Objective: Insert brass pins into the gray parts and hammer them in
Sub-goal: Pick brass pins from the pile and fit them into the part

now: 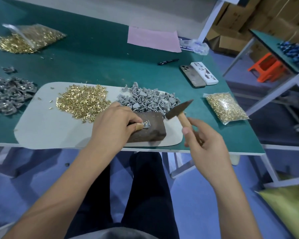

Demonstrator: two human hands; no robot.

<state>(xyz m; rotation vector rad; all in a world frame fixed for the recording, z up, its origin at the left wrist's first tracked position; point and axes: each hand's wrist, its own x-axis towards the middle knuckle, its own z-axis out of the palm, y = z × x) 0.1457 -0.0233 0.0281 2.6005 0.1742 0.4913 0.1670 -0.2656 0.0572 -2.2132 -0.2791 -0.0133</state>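
Observation:
My left hand (pixel 115 121) pinches a small gray part (pixel 146 124) and holds it down on a dark rusty metal block (pixel 150 130). My right hand (pixel 205 140) grips the wooden handle of a small hammer (pixel 178 110), its head raised just right of the block and above it. A loose heap of brass pins (pixel 83 100) lies on the pale mat (pixel 41 128), and a pile of gray parts (pixel 148 99) sits behind the block.
An open bag of brass pins (pixel 28 39) lies far left, a sealed one (pixel 226 107) at right. Darker finished parts (pixel 9 95) are heaped at the left edge. Two phones (pixel 198 75), a marker (pixel 168 61) and pink paper (pixel 154 39) lie on the green table.

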